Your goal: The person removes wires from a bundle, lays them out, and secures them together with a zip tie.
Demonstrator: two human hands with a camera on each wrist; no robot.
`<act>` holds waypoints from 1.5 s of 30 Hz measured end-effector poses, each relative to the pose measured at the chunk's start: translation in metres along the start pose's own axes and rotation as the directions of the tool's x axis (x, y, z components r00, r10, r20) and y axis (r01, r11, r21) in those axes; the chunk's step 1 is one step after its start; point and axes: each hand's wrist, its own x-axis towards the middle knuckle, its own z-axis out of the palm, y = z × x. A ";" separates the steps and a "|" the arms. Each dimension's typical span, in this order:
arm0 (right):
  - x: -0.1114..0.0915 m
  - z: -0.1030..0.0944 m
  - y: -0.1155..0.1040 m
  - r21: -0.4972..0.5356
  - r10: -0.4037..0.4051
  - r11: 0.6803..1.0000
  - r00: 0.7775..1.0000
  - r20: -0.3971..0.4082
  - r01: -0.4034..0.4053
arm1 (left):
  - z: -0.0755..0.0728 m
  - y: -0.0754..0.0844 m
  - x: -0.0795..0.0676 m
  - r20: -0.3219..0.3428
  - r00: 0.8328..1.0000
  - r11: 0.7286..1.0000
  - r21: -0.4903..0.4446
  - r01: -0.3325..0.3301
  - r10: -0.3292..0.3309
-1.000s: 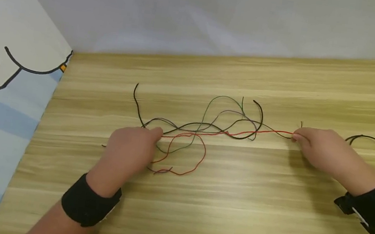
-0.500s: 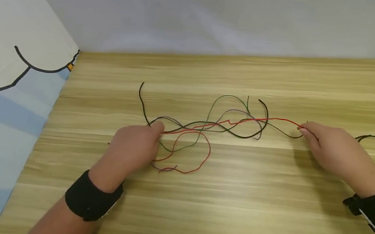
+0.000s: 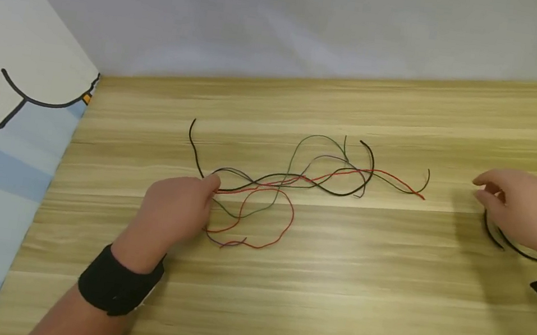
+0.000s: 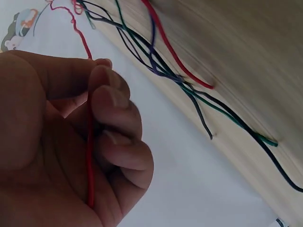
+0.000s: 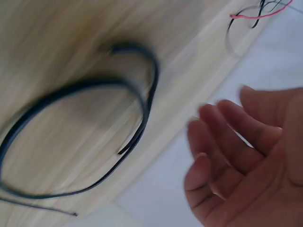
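Red wire [image 4: 90,170] ran down the palm of the left hand [image 3: 177,206], pinched near the fingertips, as I followed it from afar through the wrist camera. On the head view, wires lay crossed over the middle of the desk [image 3: 311,309]: a red strand [image 3: 419,195] reached from beside that hand to a free end on the right, crossing a thick black wire [image 3: 373,160], with a green wire [image 4: 271,142] and a purple wire [image 4: 153,30] woven among them. Whether that strand was the very one pinched, I could not tell. Good handling, I judged, called for a firm but light hold, each crossing eased apart rather than tugged, since a hard pull would probably tighten the crossings and kink the thin wires. The left grip was closed about the red wire, with no gap that I could make out at the pinch. The right hand [image 3: 529,213] had an empty grip, thumb and bent fingers parted; it hovered well apart from the red free end, near a coiled black cable [image 5: 87,84], and I saw no contact with it.
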 end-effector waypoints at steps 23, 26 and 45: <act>0.002 0.027 0.010 -0.265 -0.441 0.867 0.897 -0.018 0.421 | -0.010 0.075 0.024 -0.208 0.917 0.941 0.078 -0.330 0.339; 0.006 0.028 0.009 -0.276 -0.409 0.871 0.911 0.054 0.407 | -0.007 0.090 0.031 -0.179 0.906 0.924 0.068 -0.377 0.383; 0.002 0.041 -0.046 -0.124 -0.548 0.832 0.836 -0.021 0.541 | 0.010 0.200 0.059 -0.039 0.903 0.903 0.057 -0.426 0.428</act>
